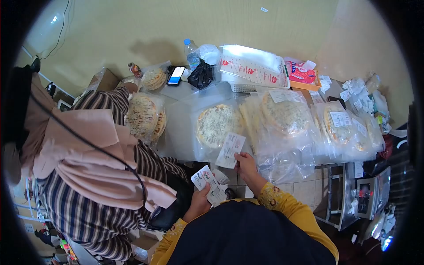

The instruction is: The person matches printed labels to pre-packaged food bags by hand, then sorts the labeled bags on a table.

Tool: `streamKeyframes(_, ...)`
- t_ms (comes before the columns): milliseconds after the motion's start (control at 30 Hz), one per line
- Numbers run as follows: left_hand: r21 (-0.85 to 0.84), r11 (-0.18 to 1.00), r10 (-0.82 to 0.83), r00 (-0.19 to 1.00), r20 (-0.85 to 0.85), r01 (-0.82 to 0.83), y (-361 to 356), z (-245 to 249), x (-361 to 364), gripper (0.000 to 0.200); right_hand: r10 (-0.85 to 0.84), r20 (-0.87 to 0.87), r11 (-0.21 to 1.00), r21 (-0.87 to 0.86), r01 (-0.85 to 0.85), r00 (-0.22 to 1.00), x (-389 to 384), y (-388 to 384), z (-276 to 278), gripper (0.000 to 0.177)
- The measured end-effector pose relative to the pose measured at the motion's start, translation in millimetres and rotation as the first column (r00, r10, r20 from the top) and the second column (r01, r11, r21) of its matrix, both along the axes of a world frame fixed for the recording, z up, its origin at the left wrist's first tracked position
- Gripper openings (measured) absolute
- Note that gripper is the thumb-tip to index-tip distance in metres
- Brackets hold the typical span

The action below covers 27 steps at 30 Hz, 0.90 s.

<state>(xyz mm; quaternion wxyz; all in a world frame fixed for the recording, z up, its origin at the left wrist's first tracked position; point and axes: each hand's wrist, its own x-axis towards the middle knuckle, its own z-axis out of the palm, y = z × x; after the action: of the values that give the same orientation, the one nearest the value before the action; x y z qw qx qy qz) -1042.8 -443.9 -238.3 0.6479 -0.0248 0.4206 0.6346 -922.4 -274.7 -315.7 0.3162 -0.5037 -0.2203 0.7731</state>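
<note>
My left hand [198,204] is closed on a strip of printed labels [209,183], held low near my body below the table's front edge; the strip's curled end [221,176] shows behind it. Between the thumb and fingers of my right hand [245,164] is a white printed label [231,150] with a red logo. That label overlaps the lower right part of a cheese-topped pizza [215,125], which lies flat in a clear plastic bag on the table. To its right is a stack of bagged pizzas [285,115] with a label on top.
A co-worker in a striped top [84,185] stands close on my left, one arm over more pizzas [141,115]. Further right lie labelled bagged pizzas [339,121]. Along the back are a water bottle [191,53], phone [176,76], black plastic bag [201,75] and lined white basket [251,70].
</note>
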Motion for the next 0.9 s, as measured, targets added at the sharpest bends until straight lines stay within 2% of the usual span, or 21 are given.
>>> streamKeyframes(67, -0.009, 1.0, 0.013, 1.0, 0.02, -0.012, -3.6, -3.1, -1.7, 0.037, -0.088, -0.049, 0.996, 0.003, 0.088, 0.995, -16.5, 12.0, 6.0, 0.013)
streamKeyframes(233, -0.031, 0.999, 0.037, 0.997, -0.066, -0.039, -11.5, 1.4, -0.4, 0.038, -0.217, -0.155, 0.976, -0.002, 0.22, 0.964, -51.5, 40.3, 10.4, 0.014)
streamKeyframes(333, -0.03, 0.999, 0.023, 0.998, -0.067, -0.025, -18.8, -4.5, -3.0, 0.038, -0.315, -0.109, 0.947, 0.024, 0.319, 0.943, -66.6, 49.7, 24.7, 0.015)
streamKeyframes(433, -0.075, 0.997, 0.02, 0.996, -0.081, -0.026, -17.8, 5.2, -3.9, 0.039, -0.28, -0.114, 0.956, 0.051, 0.287, 0.953, -77.2, 56.2, 12.9, 0.017)
streamKeyframes(533, -0.098, 0.995, 0.028, 0.996, -0.088, -0.036, -19.0, 6.4, -4.8, 0.039, -0.218, -0.034, 0.972, 0.085, 0.221, 0.975, -86.3, 61.2, 11.5, 0.019)
streamKeyframes(633, -0.082, 0.996, 0.031, 0.996, -0.085, -0.038, -21.6, 4.1, -6.2, 0.038, -0.188, -0.041, 0.98, 0.065, 0.19, 0.981, -96.5, 66.4, 11.3, 0.02)
streamKeyframes(733, -0.086, 0.996, 0.033, 0.997, -0.066, -0.039, -19.9, 12.7, -6.1, 0.038, -0.079, 0.064, 0.997, 0.027, 0.077, 0.995, -95.3, 72.3, 23.5, 0.019)
streamKeyframes(833, -0.131, 0.99, 0.036, 0.998, -0.059, -0.044, -20.4, 13.3, -8.0, 0.04, 0.21, -0.025, 0.978, 0.011, -0.21, 0.977, -73.3, 68.3, 25.1, 0.025)
streamKeyframes(900, -0.133, 0.989, 0.05, 0.997, -0.065, -0.058, -23.1, 9.0, -11.0, 0.04, 0.307, -0.111, 0.951, 0.071, -0.301, 0.945, -57.8, 59.3, 30.5, 0.03)
